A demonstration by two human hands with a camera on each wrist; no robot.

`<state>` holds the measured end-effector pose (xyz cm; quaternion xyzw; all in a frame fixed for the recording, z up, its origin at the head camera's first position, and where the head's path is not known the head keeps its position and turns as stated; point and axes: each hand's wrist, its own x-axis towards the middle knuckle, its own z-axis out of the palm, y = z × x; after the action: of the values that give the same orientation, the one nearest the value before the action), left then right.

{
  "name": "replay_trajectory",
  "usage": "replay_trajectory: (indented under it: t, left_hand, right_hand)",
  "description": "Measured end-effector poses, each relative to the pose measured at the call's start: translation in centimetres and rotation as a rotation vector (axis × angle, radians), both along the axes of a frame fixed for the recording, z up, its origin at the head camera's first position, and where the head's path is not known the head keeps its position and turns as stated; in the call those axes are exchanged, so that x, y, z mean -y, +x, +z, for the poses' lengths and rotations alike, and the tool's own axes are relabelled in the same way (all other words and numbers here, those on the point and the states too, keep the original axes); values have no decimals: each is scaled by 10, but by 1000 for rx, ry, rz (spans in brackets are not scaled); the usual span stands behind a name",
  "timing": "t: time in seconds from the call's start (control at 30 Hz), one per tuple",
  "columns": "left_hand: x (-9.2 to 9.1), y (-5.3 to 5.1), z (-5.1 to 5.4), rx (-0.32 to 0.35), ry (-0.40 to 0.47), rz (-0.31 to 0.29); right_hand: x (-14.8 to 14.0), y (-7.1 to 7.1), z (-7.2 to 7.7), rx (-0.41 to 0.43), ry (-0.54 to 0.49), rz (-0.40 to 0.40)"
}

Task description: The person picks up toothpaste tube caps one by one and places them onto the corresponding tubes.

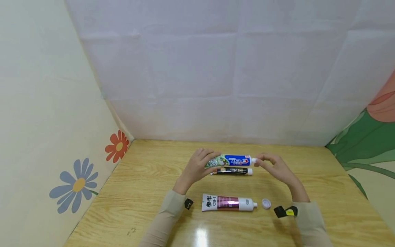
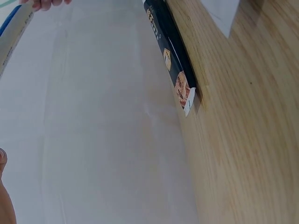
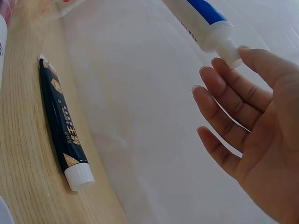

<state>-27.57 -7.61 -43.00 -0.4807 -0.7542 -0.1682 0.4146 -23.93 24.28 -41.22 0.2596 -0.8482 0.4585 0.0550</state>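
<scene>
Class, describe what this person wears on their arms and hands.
Both arms wear beige sleeves with wide cuffs. A small black piece shows at each wrist, the right one bearing a yellow patch. Left hand and right hand are ungloved.

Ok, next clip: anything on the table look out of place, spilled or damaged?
One thing: the maroon-and-white tube lies uncapped, its nozzle facing a loose white cap on the table, while the black tube has its cap on. No spill shows.
</scene>
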Motion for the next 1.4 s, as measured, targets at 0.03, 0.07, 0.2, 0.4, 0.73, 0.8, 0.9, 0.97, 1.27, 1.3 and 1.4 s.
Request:
replay_trajectory:
  t: [0.03,0.07,0.2,0.4,0.73,0.8,0.9,0.97,1.27,1.3,1.4]
  left_hand:
    - [0,0,0,1,1,-1]
    - [0,0,0,0,1,-3]
    - [-1,0,0,1,4,-11]
    - [-2,0,0,7,7,-15]
    - [-1,0,0,9,20,-19]
    - [-1,0,1,8,18,-16]
    - [0,0,0,7,15,-14]
    - [0,0,0,8,14,-13]
    - [1,-1,0,10,17,-11]
    - [1,-1,-1,9,18,-11]
    - [1,-2,-1,8,19,-10]
  right_hand:
    - [0,0,0,0,2,1]
    - [1,0,1,0,6,0]
    - [3,3,5,3,25,-6]
    - [11,15,23,-27,47,3]
    - [1,-1,-1,-10,24,-3]
    - [0,-2,-3,2,17,-10]
    - [1,-2,-3,25,4,-25]
    - [2,-1,-2,30,9,-44]
    - [13,14,20,-4,-22,-36]
    - [14,16,22,-10,-22,-33]
    - [15,17,25,-19,-33,-25]
